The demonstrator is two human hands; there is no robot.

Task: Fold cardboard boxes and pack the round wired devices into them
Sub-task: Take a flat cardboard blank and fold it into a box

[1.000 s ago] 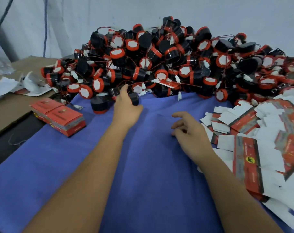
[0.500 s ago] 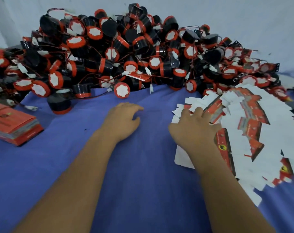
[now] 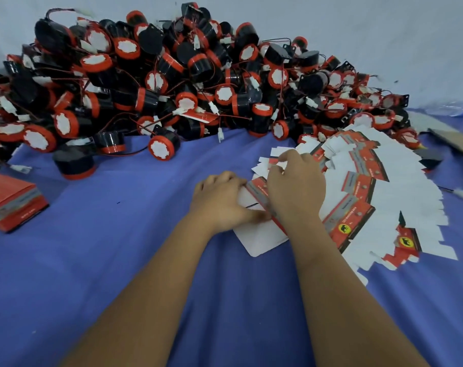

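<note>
I am looking down at both hands working on one flat box blank [image 3: 259,234] at the near-left edge of the fanned blanks [image 3: 383,186], on the blue cloth [image 3: 119,260]. My left hand [image 3: 219,200] is curling its fingers onto the blank's left side, thumb lying along the white panel, so I am reading it as gripping the card. My right hand [image 3: 295,186] is lying over the red printed strip with fingers bent down onto it; whether they are pinching an edge or only pressing, I cannot tell.

The blank is looking thin, light and stiff along its panels, likely to bend only at the scored creases and to slip easily over its neighbours. I am judging the best hold to be at the long outer edges, thumbs on the creases, to pop it open without tearing the small tabs.

The devices [image 3: 172,83] are lying heaped behind, well apart from the hands, their wires tangling; the nearest one [image 3: 161,148] is sitting loose on the cloth. Finished boxes [image 3: 10,202] are stacking at far left.
</note>
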